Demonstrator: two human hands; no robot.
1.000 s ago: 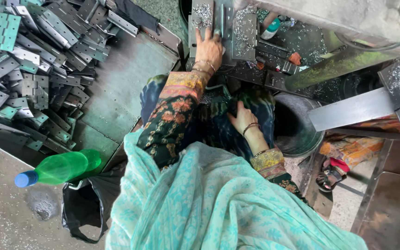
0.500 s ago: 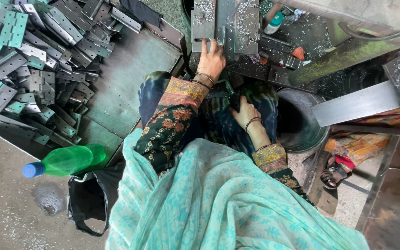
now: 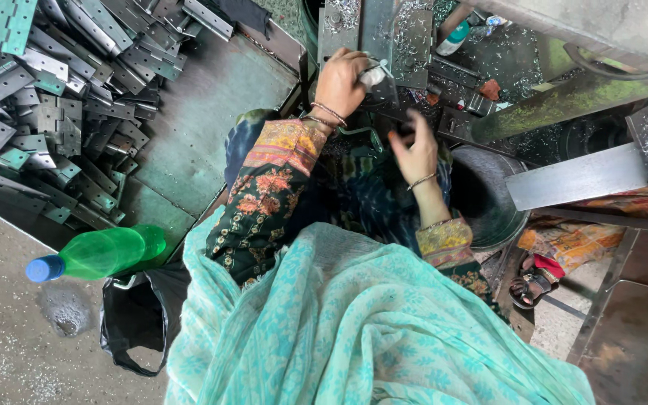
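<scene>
My left hand [image 3: 341, 82] reaches up to the grey metal plates of a machine [image 3: 406, 34] dusted with metal shavings. Its fingers are closed on a small pale metal piece [image 3: 373, 75] held against the plates. My right hand [image 3: 415, 152] hovers lower and to the right, above my dark patterned lap, with bangles on the wrist. It is blurred by motion, so I cannot make out whether anything sits between thumb and fingers. A teal shawl [image 3: 354, 330] covers the lower middle of the view.
A heap of grey and green metal hinges [image 3: 39, 112] fills the upper left, on a metal sheet [image 3: 204, 112]. A green plastic bottle [image 3: 106, 251] and a black bag [image 3: 140, 322] lie at the left. A round dark tub [image 3: 489, 199], a flat steel bar [image 3: 579, 176] and a sandalled foot [image 3: 530, 285] are at the right.
My right hand has lifted off my lap and moved up toward the machine. My left hand has closed on the small pale piece at the plates.
</scene>
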